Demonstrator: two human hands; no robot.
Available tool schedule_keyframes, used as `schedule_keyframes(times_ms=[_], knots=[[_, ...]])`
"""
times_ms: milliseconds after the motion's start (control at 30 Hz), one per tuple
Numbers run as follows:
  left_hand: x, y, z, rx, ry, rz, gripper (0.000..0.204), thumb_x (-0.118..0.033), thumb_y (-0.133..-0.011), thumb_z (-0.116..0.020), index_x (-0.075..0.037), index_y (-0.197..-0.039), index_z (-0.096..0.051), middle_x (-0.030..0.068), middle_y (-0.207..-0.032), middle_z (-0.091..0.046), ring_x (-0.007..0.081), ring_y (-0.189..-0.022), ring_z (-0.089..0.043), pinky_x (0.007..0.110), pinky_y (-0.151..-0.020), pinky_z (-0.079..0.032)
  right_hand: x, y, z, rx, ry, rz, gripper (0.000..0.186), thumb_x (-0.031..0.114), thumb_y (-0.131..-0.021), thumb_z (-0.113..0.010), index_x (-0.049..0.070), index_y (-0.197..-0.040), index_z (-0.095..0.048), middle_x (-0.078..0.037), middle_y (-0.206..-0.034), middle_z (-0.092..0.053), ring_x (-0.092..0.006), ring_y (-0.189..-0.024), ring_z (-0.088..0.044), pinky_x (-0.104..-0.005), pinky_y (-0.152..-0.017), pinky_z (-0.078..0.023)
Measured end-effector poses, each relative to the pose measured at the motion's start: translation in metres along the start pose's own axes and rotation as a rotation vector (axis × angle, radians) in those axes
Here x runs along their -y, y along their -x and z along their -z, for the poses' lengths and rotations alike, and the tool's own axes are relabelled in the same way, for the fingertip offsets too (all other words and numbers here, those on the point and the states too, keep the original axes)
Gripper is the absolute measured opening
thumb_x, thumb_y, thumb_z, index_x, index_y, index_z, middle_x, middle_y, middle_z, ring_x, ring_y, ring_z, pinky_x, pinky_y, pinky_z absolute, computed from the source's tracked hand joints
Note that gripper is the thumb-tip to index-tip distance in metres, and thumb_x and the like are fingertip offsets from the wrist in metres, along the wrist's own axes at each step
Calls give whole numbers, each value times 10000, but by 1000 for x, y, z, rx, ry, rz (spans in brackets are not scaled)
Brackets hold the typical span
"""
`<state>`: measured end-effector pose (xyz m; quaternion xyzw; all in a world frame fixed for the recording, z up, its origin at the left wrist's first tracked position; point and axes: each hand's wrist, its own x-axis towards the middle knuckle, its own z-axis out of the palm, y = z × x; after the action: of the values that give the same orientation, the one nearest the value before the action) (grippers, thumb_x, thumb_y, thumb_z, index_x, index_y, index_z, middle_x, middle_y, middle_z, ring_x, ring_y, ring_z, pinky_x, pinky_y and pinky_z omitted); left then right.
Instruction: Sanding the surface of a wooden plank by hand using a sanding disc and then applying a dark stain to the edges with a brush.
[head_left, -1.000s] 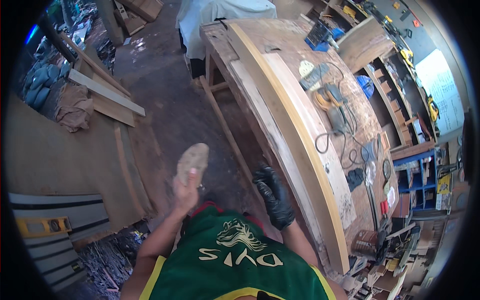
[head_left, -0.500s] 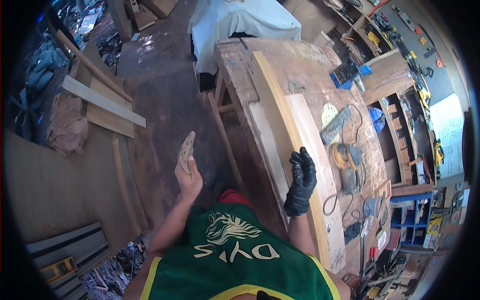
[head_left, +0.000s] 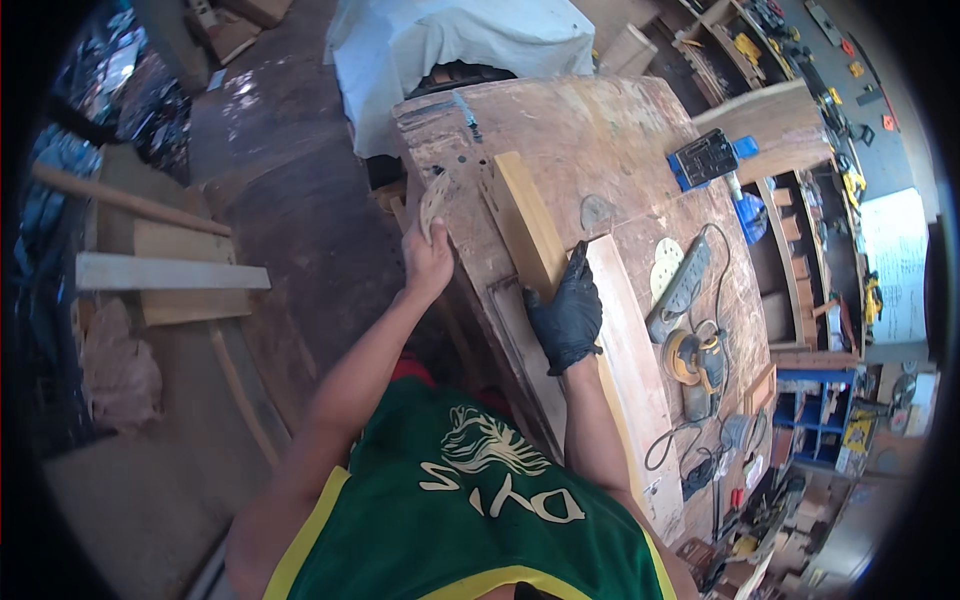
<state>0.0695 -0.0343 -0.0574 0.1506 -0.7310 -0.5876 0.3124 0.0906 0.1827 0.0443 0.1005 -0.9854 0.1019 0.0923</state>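
My bare left hand pinches a tan sanding disc, bent and seen nearly edge-on, just off the workbench's left edge. A black glove covers my right hand. Its thumb and fingers straddle a long, thick wooden beam that runs lengthwise along the bench. Under and beside the beam lies a wide, pale board. My right forearm passes over the beam's near part and hides some of it.
The workbench also carries an orbital sander with its cord, a grey sanding block, pale sanding discs and a blue-and-black box. Tool shelves line the right. White cloth drapes something beyond; planks lean left.
My left hand has carried the sanding disc forward and right, to the bench edge. My right hand has moved farther along the beam. The view has shifted.
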Motion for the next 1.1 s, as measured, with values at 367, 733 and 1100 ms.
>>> schedule_keyframes(times_ms=[367, 733, 1100], knots=[[26, -80, -73, 488, 150, -35, 618, 52, -919, -505, -34, -1525, -418, 271, -1455, -533, 463, -1342, -519, 478, -1112, -452, 17, -16, -2, 149, 112, -181, 1037, 225, -748, -785, -19, -1597, -241, -239, -1122, -639, -397, -916, -663, -490, -774, -548], [15, -91, -60, 594, 261, -111, 512, -96, -1003, -458, 8, -1504, -447, 259, -1433, -558, 457, -1326, -545, 472, -1100, -461, 17, -16, -4, 220, 106, -260, 1034, 219, -739, -770, 40, -1618, -254, -235, -1079, -652, -418, -919, -653, -511, -784, -541], [22, -98, -49, 648, 281, -133, 526, -6, -961, -436, 31, -1484, -470, 237, -1439, -570, 408, -1356, -538, 445, -1153, -417, 20, -21, -2, 157, 116, -264, 1007, 207, -707, -762, 46, -1597, -321, -236, -1053, -664, -410, -903, -661, -506, -789, -547]])
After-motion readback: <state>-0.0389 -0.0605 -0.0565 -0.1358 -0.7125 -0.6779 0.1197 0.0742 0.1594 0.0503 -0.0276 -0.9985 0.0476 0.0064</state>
